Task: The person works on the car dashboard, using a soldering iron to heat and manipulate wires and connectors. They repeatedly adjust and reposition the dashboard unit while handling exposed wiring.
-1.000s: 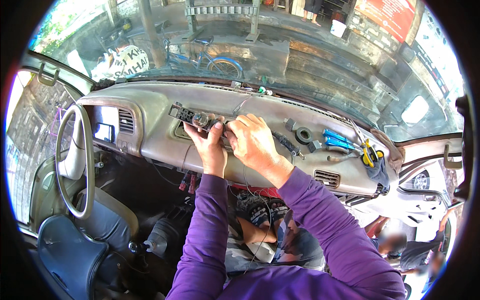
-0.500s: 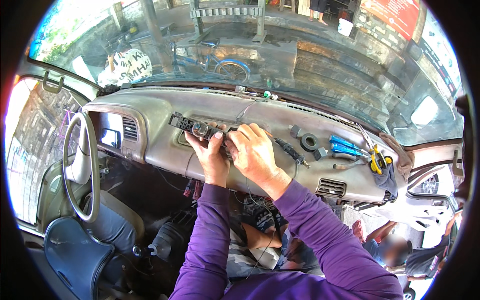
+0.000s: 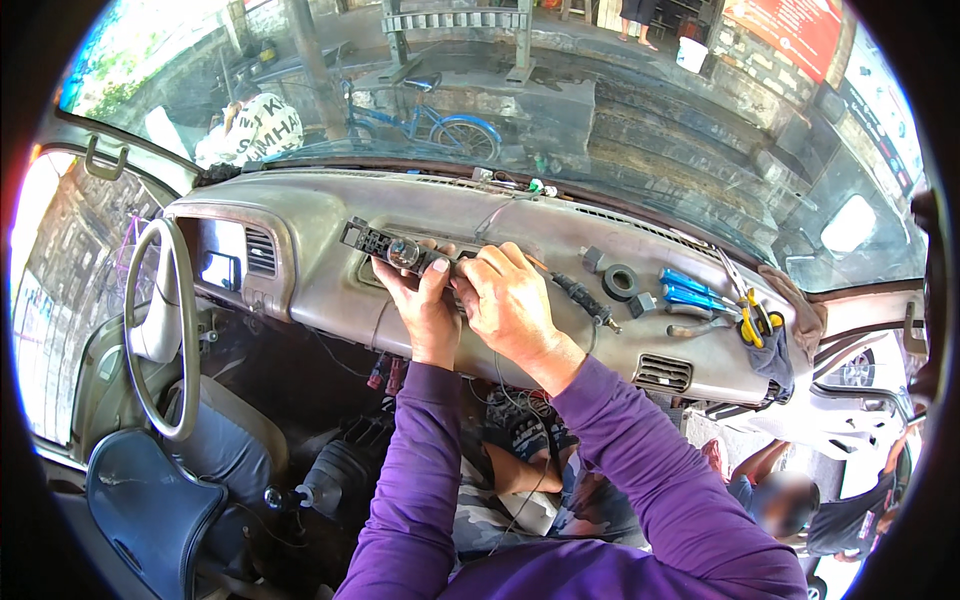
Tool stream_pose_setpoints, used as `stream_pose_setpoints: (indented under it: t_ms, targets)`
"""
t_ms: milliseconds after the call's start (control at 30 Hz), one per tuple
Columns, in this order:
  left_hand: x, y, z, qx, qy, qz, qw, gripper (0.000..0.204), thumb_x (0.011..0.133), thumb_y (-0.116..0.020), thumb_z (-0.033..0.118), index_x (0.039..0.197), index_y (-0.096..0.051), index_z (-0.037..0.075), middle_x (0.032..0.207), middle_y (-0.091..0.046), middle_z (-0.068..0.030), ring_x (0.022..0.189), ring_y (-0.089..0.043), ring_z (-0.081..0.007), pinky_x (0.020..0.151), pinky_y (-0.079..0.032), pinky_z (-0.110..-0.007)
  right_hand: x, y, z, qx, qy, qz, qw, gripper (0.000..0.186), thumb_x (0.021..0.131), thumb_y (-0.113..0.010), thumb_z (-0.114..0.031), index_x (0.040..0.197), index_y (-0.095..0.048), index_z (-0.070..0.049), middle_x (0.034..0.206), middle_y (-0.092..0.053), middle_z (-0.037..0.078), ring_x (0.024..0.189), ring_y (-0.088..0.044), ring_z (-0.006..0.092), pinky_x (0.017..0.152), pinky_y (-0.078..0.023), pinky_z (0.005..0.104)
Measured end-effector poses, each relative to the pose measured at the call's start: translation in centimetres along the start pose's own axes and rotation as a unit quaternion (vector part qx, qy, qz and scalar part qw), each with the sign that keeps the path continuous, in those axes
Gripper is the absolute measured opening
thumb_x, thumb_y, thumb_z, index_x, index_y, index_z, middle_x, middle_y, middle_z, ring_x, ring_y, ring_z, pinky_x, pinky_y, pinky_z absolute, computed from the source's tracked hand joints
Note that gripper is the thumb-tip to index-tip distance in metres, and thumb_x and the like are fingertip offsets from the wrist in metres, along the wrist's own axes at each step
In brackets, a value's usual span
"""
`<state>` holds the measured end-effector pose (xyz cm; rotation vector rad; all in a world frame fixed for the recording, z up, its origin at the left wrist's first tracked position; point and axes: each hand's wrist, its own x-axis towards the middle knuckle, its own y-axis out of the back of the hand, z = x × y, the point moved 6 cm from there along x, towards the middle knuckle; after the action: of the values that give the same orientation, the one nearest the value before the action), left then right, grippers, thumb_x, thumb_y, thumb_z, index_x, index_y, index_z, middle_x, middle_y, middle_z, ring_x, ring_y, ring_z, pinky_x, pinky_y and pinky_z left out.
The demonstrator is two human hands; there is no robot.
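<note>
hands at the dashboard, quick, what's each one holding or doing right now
Left hand: closed on the black control panel, gripping it from below.
Right hand: fingers curled on the panel's right end; whether it grips cannot be told.

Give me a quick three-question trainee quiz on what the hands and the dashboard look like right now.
1. True or false: both hands grip the black control panel at the dashboard centre.
2. Which lies nearest the roll of black tape? A) blue-handled tools B) steering wheel C) gear lever
3. Which side of the dashboard holds the yellow-handled pliers?

Key: 1 true, left hand and right hand both on it; 2 A; 3 the person's right.
</note>
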<state>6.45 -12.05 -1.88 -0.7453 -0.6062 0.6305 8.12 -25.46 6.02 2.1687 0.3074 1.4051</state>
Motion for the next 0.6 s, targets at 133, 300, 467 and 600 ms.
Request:
stream_pose_setpoints:
  t_ms: [133,300,467,600]
  targets:
    - [-0.06,-0.15,-0.12,-0.006,0.006,0.005,1.000,0.077,0.087,-0.078,0.007,0.149,-0.035,0.018,0.124,-0.058,-0.0115,0.112,-0.066,-0.0326,0.096,-0.056,-0.047,-0.24,-0.24,0.21,-0.003,-0.005,0.010,1.000,0.011,0.085,-0.077,-0.009,0.093,-0.070,-0.007,0.088,-0.065,0.009,0.085,-0.062,0.0339,0.077,-0.052,0.0466]
    - [-0.07,0.02,-0.07,0.007,0.007,0.013,1.000,0.077,0.086,-0.078,0.007,0.149,-0.035,0.017,0.124,-0.058,-0.0118,0.111,-0.067,-0.0325,0.096,-0.056,-0.047,-0.15,-0.36,0.18,-0.019,0.014,0.004,1.000,0.016,0.081,-0.077,-0.009,0.089,-0.064,-0.004,0.086,-0.062,0.010,0.082,-0.061,0.0324,0.072,-0.053,0.0447]
    - [0.04,0.08,-0.02,0.002,0.000,0.007,1.000,0.077,0.086,-0.078,0.007,0.149,-0.035,0.016,0.123,-0.059,-0.0120,0.109,-0.067,-0.0324,0.096,-0.057,-0.046,0.00,-0.33,-0.05,-0.029,0.029,0.007,0.999,0.016,0.080,-0.077,-0.009,0.088,-0.064,-0.004,0.085,-0.062,0.010,0.082,-0.061,0.0320,0.071,-0.054,0.0442]
    - [-0.07,0.05,0.00,0.002,-0.001,0.011,1.000,0.075,0.086,-0.077,0.007,0.148,-0.036,0.017,0.123,-0.059,-0.0121,0.109,-0.068,-0.0326,0.095,-0.057,-0.046,-0.08,-0.35,-0.05,-0.034,0.028,0.006,0.999,0.015,0.080,-0.077,-0.008,0.088,-0.064,-0.004,0.085,-0.062,0.010,0.082,-0.061,0.0321,0.071,-0.053,0.0443]
